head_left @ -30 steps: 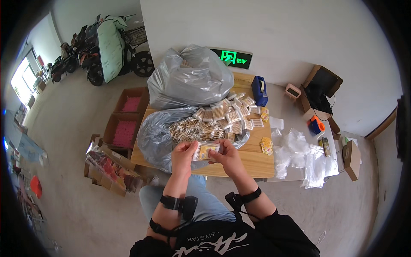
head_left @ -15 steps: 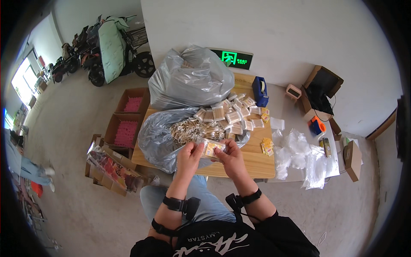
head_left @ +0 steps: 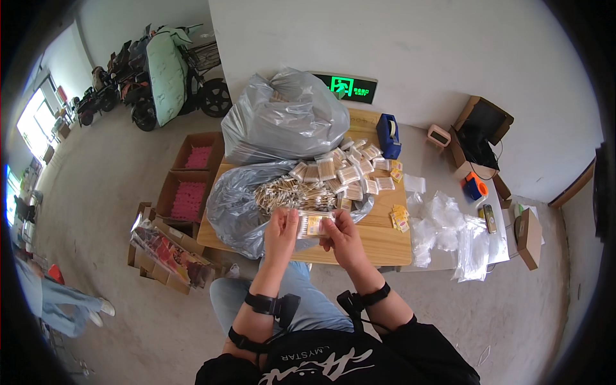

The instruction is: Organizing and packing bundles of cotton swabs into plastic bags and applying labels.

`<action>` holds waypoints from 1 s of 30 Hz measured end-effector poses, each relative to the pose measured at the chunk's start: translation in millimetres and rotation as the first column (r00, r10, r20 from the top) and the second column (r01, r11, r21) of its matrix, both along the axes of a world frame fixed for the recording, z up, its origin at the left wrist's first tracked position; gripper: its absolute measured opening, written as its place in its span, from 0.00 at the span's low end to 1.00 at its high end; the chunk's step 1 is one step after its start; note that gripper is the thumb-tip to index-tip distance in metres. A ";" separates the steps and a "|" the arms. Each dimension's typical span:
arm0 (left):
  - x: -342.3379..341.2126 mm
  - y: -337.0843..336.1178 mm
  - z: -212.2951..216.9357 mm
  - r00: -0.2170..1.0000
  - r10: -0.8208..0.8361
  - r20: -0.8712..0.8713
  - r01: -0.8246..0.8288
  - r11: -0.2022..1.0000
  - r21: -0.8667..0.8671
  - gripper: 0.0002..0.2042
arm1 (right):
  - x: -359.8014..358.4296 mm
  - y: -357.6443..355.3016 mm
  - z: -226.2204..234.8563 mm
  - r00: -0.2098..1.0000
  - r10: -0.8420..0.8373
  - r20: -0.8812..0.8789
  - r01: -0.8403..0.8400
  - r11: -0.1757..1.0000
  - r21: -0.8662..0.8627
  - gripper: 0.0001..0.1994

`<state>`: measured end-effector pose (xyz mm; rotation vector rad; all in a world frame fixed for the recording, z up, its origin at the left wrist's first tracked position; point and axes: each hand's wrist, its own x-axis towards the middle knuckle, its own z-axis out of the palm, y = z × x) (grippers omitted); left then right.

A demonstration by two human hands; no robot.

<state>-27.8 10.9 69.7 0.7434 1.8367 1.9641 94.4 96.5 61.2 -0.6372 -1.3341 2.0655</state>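
Between my hands is a small clear packet of cotton swabs (head_left: 312,226) with a yellow card in it. My left hand (head_left: 280,236) pinches its left end, and my right hand (head_left: 346,241) grips the right end with the thumb over the card. Just beyond my fingers lies a heap of loose cotton swabs (head_left: 292,194) in an opened grey plastic bag (head_left: 234,215). Several filled swab packets (head_left: 350,174) are piled to the right of the heap. Small yellow cards (head_left: 400,218) lie on the wooden table (head_left: 378,247) to my right.
A bulging grey bag (head_left: 289,122) stands behind the heap, near a blue tape dispenser (head_left: 389,136). Clear plastic bags (head_left: 471,247) cover part of the right-hand table. Cardboard boxes with pink contents (head_left: 189,200) sit left. A person (head_left: 61,301) stands farther left; scooters (head_left: 173,83) are parked behind.
The packet has turned from a slant to nearly level, and my right thumb has shifted on it. At the far left the other person has come farther into view.
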 end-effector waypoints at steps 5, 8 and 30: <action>-1.1 1.2 3.2 0.963 0.083 -0.257 -0.085 0.996 0.006 0.14 | -2.3 -5.4 4.4 0.999 0.023 0.023 -0.025 0.996 0.082 0.11; 0.8 -0.3 5.0 0.939 0.131 -0.318 -0.143 0.990 -0.013 0.13 | -5.4 -8.7 4.3 1.000 0.009 -0.019 -0.010 0.998 -0.067 0.13; -2.4 -0.2 -9.4 0.954 -0.069 0.293 0.058 0.997 0.045 0.11 | -20.7 -12.6 -11.8 0.981 -0.182 0.063 0.187 0.979 -0.079 0.11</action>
